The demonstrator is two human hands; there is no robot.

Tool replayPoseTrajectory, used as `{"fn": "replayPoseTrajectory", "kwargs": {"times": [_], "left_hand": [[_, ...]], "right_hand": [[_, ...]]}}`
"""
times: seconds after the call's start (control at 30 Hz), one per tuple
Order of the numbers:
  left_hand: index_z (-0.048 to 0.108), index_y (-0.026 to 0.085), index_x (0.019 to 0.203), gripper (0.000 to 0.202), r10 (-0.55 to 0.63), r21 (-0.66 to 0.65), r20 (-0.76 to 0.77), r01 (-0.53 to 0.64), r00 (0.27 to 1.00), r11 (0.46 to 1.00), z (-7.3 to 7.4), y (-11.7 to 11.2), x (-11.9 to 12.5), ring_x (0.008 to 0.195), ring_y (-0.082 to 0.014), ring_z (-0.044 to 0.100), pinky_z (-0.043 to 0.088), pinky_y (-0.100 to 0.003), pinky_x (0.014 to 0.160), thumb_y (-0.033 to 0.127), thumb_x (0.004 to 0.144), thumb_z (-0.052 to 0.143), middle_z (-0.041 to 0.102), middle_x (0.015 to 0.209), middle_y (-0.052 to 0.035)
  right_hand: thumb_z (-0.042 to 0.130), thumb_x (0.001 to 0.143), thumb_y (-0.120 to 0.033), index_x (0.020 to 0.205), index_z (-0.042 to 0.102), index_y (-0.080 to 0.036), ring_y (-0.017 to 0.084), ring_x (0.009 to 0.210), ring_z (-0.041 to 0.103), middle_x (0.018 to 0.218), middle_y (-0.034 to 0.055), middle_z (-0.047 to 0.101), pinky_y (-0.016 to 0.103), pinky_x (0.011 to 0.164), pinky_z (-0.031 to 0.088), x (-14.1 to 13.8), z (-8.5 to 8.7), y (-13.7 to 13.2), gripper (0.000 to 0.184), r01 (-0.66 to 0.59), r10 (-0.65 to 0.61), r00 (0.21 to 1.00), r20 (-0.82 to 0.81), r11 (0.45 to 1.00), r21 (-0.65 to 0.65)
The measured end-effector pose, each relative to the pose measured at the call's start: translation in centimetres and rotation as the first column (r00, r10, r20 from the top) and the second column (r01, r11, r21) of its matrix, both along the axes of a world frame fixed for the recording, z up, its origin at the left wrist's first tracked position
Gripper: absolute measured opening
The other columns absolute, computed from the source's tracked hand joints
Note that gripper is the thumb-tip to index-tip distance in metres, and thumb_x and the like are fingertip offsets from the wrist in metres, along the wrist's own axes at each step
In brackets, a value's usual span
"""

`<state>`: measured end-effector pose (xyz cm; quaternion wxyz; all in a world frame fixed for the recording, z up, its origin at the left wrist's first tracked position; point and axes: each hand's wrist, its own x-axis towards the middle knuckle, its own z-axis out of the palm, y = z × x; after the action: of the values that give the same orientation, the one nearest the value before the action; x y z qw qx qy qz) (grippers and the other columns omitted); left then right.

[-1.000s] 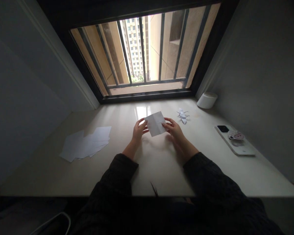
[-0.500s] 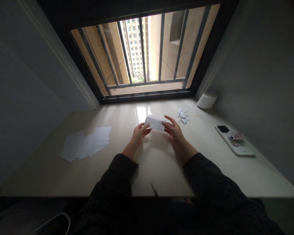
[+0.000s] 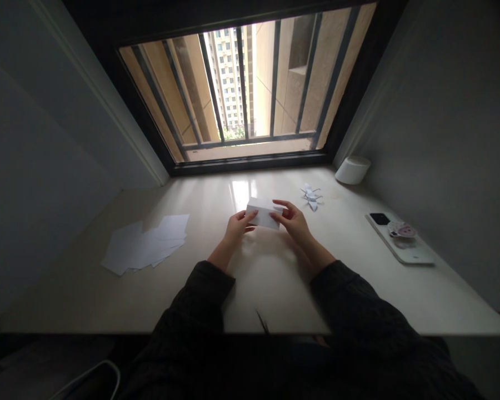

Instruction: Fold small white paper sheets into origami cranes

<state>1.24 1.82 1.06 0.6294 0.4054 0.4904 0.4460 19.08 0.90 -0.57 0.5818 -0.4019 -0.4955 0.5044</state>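
A small folded sheet of white paper [image 3: 263,217] is held up between my two hands, above the table. My left hand [image 3: 236,226] grips its left end, thumb on the near face and fingers behind. At the right end my right hand [image 3: 294,218] pinches the paper, its thumb on the face and its index finger bent over the upper edge. The fingers behind the paper are partly hidden. Beyond my right hand lie small folded white paper figures [image 3: 310,196], resting on the tabletop.
Loose white paper sheets [image 3: 145,243] lie overlapping at the left of the white table [image 3: 216,189]. On the right are a phone [image 3: 394,239] with a round grip on its back and a white cylindrical object [image 3: 352,170] by the wall. A barred window [image 3: 250,161] stands behind the table.
My right hand has shifted slightly left along the paper, its index finger now bent closer over the top edge. The paper has tilted, and a fold along its upper part shows more clearly.
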Motion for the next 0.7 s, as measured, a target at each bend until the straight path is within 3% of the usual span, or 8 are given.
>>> {"fn": "replayPoseTrajectory", "kwargs": {"times": [0.33,0.53,0.7], "left_hand": [[0.069,0.015,0.092,0.048,-0.054,0.002,0.024,0.054,0.998,0.999,-0.16,-0.15,0.04,0.069,-0.0141,0.062,0.047,-0.026,0.065,0.046,0.057,0.080,0.067,0.082,-0.0066],[0.069,0.014,0.089,0.046,-0.022,-0.001,0.066,0.022,0.998,1.000,0.25,-0.42,0.23,0.079,-0.0174,0.062,0.049,-0.031,0.073,0.044,0.057,0.081,0.068,0.088,-0.0092],[0.069,0.014,0.090,0.047,-0.007,-0.016,0.069,0.008,0.998,1.000,0.11,-0.36,0.27,0.075,-0.0153,0.061,0.048,-0.028,0.068,0.044,0.057,0.081,0.067,0.086,-0.0080]], "right_hand": [[0.079,0.061,-0.042,0.110,0.062,-0.022,0.019,0.078,0.066,0.086,0.0029,0.071,0.033,0.073,0.053,-0.21,0.17,-0.08,0.055,0.000,-0.001,0.999,-0.035,0.999,-0.034],[0.080,0.060,-0.040,0.107,0.063,-0.022,0.019,0.079,0.066,0.086,0.0027,0.071,0.033,0.073,0.053,-0.39,0.40,-0.16,0.054,-0.016,0.014,0.999,-0.045,0.999,-0.046],[0.080,0.061,-0.040,0.107,0.063,-0.022,0.018,0.079,0.066,0.088,0.0029,0.071,0.033,0.075,0.053,-0.52,0.49,-0.35,0.052,-0.034,0.032,0.998,-0.045,0.999,-0.028]]}}
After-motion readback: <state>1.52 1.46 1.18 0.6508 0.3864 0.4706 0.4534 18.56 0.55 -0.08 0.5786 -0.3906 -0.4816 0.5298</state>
